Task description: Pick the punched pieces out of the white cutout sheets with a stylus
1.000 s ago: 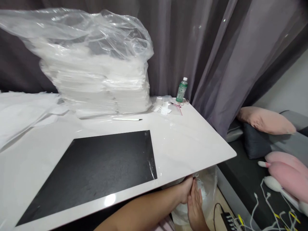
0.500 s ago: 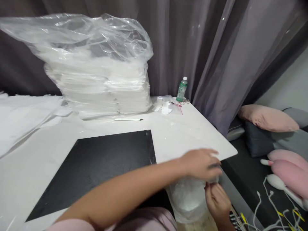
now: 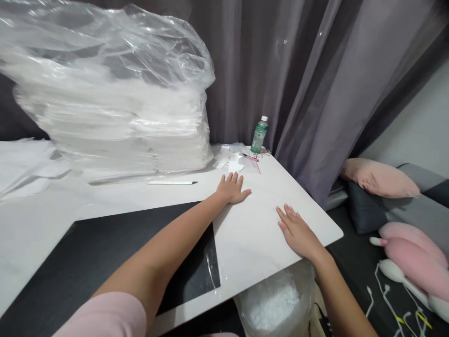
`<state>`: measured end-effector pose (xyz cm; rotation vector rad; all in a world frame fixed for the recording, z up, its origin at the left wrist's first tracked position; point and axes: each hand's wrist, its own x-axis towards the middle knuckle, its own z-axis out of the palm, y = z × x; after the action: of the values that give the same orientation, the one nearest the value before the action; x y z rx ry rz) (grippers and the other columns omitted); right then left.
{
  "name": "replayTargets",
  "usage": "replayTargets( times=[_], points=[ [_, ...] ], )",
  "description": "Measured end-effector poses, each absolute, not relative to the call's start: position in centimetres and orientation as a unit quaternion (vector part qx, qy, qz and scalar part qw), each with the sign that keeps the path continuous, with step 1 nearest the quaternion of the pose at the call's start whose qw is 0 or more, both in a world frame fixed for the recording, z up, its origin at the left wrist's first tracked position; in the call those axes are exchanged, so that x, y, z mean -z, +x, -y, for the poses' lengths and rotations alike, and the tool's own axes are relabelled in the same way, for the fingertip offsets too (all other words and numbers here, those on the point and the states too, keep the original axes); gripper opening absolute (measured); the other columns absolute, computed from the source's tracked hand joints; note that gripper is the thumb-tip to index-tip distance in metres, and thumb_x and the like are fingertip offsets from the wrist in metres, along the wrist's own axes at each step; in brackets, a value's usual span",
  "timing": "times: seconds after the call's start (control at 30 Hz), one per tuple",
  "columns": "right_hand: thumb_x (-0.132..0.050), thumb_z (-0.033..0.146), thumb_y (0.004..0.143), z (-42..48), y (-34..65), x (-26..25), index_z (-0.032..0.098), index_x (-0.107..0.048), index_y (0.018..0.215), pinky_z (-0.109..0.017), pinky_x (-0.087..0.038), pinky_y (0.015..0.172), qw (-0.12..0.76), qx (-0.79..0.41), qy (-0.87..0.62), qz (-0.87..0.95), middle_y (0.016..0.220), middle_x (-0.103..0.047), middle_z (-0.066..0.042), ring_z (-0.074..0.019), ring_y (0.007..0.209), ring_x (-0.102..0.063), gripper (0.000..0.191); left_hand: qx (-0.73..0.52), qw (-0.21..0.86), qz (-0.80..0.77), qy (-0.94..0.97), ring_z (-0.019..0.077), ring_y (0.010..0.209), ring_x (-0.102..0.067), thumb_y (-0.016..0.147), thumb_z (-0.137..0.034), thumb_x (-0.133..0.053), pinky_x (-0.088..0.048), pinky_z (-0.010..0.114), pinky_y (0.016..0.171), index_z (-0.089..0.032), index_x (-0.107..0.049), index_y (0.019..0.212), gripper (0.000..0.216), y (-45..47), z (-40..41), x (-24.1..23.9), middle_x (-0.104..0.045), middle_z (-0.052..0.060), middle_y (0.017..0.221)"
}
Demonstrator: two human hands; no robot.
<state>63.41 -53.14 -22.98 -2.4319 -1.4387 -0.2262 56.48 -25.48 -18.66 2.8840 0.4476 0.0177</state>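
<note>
My left hand (image 3: 232, 187) lies flat and open on the white table (image 3: 259, 220), fingers spread, just right of the black mat (image 3: 112, 252). My right hand (image 3: 296, 231) also rests flat and open near the table's right corner. A thin clear plastic film seems to lie under both hands, though it is hard to make out. Neither hand holds anything. A white pen-like stick (image 3: 171, 182) lies left of my left hand.
A big clear bag of stacked white sheets (image 3: 112, 98) fills the back left. A green bottle (image 3: 259, 135) and paper scraps (image 3: 231, 161) sit at the far corner. A plastic bag (image 3: 277, 299) hangs under the table edge. Pillows (image 3: 379, 178), cables and dark curtains lie to the right.
Both hands came up from the bag under the table's edge and now lie flat on the tabletop. The camera view shifted slightly right.
</note>
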Motion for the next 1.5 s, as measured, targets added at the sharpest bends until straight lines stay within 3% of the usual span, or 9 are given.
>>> replayTargets(
  times=[0.23, 0.43, 0.57, 0.67, 0.8, 0.9, 1.0, 1.27, 1.5],
  points=[
    [-0.033, 0.027, 0.096, 53.4, 62.4, 22.6, 0.006, -0.054, 0.131, -0.052, -0.044, 0.102, 0.180, 0.091, -0.829, 0.521, 0.134, -0.052, -0.021, -0.0305, 0.126, -0.049, 0.046, 0.029, 0.128, 0.020, 0.991, 0.0266, 0.142, -0.019, 0.095, -0.045, -0.034, -0.014, 0.039, 0.114, -0.009, -0.029, 0.146, 0.062, 55.1, 26.9, 18.3, -0.024, 0.013, 0.153],
    [-0.044, 0.019, 0.093, 54.6, 61.0, 21.3, 0.019, -0.066, 0.117, -0.040, -0.052, 0.097, 0.288, 0.064, -0.752, 0.589, 0.117, -0.068, -0.009, -0.0227, 0.110, -0.063, 0.033, -0.017, 0.150, 0.090, 0.984, 0.0147, 0.132, -0.041, 0.097, -0.035, -0.034, -0.031, 0.023, 0.106, -0.025, -0.042, 0.140, 0.045, 53.2, 27.8, 16.6, -0.042, -0.001, 0.146],
    [-0.050, 0.019, 0.091, 55.2, 61.2, 20.6, 0.021, -0.071, 0.106, -0.035, -0.057, 0.089, 0.382, 0.057, -0.723, 0.573, 0.106, -0.072, -0.006, -0.0198, 0.100, -0.068, 0.025, -0.094, 0.132, -0.030, 0.986, 0.0182, 0.125, -0.048, 0.097, -0.026, -0.027, -0.036, 0.028, 0.104, -0.019, -0.047, 0.136, 0.044, 53.9, 25.7, 15.5, -0.050, 0.005, 0.140],
    [-0.056, 0.025, 0.089, 54.8, 62.2, 20.4, 0.020, -0.072, 0.099, -0.037, -0.056, 0.089, 0.414, 0.067, -0.735, 0.533, 0.105, -0.072, -0.009, -0.0220, 0.099, -0.068, 0.020, -0.107, 0.102, -0.126, 0.981, 0.0266, 0.132, -0.039, 0.095, -0.034, -0.036, -0.031, 0.038, 0.108, -0.017, -0.046, 0.136, 0.045, 54.7, 23.8, 16.0, -0.040, 0.010, 0.146],
    [-0.052, 0.034, 0.091, 52.3, 63.7, 19.7, 0.020, -0.066, 0.116, -0.042, -0.049, 0.099, 0.359, 0.005, -0.749, 0.557, 0.128, -0.061, -0.012, -0.0245, 0.118, -0.058, 0.032, -0.075, 0.076, -0.258, 0.960, 0.0366, 0.141, -0.018, 0.090, -0.055, -0.045, -0.014, 0.057, 0.111, -0.010, -0.031, 0.144, 0.072, 55.6, 22.4, 17.9, -0.023, 0.020, 0.152],
    [-0.037, 0.039, 0.096, 48.4, 64.9, 18.7, 0.017, -0.040, 0.142, -0.047, -0.030, 0.113, 0.245, -0.033, -0.756, 0.606, 0.150, -0.034, -0.012, -0.0243, 0.140, -0.030, 0.051, -0.038, 0.068, -0.292, 0.953, 0.0350, 0.141, -0.018, 0.090, -0.062, -0.040, -0.013, 0.058, 0.111, -0.012, -0.028, 0.145, 0.076, 55.8, 22.1, 18.9, -0.023, 0.018, 0.153],
    [-0.028, 0.043, 0.098, 43.5, 66.1, 18.1, 0.012, -0.022, 0.149, -0.049, -0.017, 0.116, 0.140, -0.054, -0.760, 0.633, 0.156, -0.015, -0.013, -0.0251, 0.145, -0.008, 0.060, -0.015, 0.052, -0.261, 0.964, 0.0325, 0.141, -0.019, 0.090, -0.063, -0.038, -0.011, 0.056, 0.112, -0.016, -0.029, 0.145, 0.073, 55.4, 22.0, 19.1, -0.023, 0.015, 0.154],
    [-0.034, 0.056, 0.093, 39.7, 66.6, 19.0, 0.010, -0.022, 0.149, -0.047, -0.012, 0.117, 0.090, -0.092, -0.712, 0.690, 0.155, -0.020, -0.014, -0.0263, 0.144, -0.014, 0.073, 0.035, 0.026, -0.063, 0.997, 0.0263, 0.143, -0.016, 0.092, -0.061, -0.025, -0.014, 0.037, 0.114, -0.004, -0.022, 0.147, 0.079, 53.0, 22.9, 18.7, -0.020, 0.017, 0.154],
    [-0.033, 0.057, 0.093, 43.6, 64.2, 18.4, 0.005, -0.019, 0.149, -0.044, -0.013, 0.118, 0.074, -0.091, -0.679, 0.725, 0.155, -0.017, -0.017, -0.0248, 0.144, -0.014, 0.077, 0.038, 0.035, 0.037, 0.998, 0.0273, 0.143, -0.014, 0.090, -0.064, -0.023, -0.011, 0.036, 0.114, 0.001, -0.020, 0.146, 0.086, 51.9, 25.3, 18.8, -0.018, 0.021, 0.153]
  ],
)
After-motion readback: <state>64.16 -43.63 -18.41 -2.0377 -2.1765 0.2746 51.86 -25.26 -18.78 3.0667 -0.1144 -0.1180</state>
